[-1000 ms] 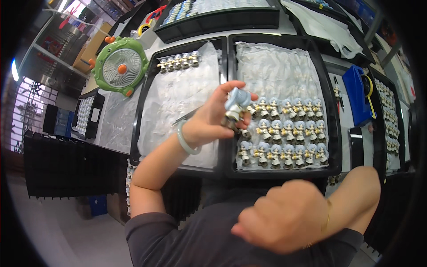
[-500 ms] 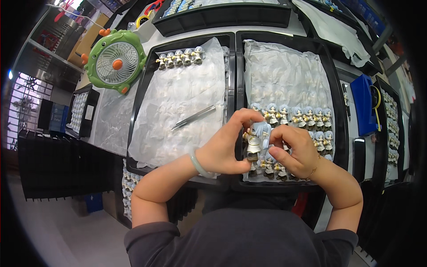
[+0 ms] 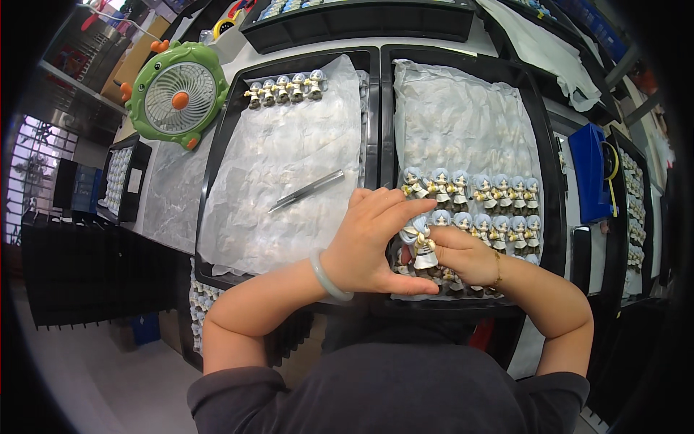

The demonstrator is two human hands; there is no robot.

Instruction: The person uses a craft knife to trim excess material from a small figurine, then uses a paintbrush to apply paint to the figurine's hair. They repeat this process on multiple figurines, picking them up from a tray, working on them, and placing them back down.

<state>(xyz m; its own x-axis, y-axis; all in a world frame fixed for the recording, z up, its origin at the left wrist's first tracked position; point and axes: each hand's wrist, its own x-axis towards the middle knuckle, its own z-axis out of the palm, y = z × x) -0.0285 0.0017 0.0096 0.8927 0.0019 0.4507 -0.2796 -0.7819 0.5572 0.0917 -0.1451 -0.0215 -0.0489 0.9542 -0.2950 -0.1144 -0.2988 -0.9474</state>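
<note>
A small figurine point(image 3: 424, 248) with pale blue hair, a white outfit and dark feet is held over the near left part of the right tray point(image 3: 387, 130). My right hand point(image 3: 466, 258) grips it from the right, its fingertips partly hidden behind it. Around the figurine's left side curves my left hand point(image 3: 372, 242), with index finger and thumb spread wide above and below; its other fingers are partly hidden. Beneath and beyond my hands, rows of similar figurines point(image 3: 500, 189) lie on white tissue paper point(image 3: 463, 108).
In the left tray point(image 3: 217, 184), several figurines point(image 3: 285, 90) line the far end and tweezers point(image 3: 307, 191) lie on the tissue. A green fan point(image 3: 179, 98) stands to the left. A blue bin point(image 3: 591, 170) is at the right, and another black tray point(image 3: 354, 27) lies beyond.
The figurine has turned and come slightly lower and right. My left finger and thumb have spread away from it, while my right hand has closed in on it. The view has shifted slightly.
</note>
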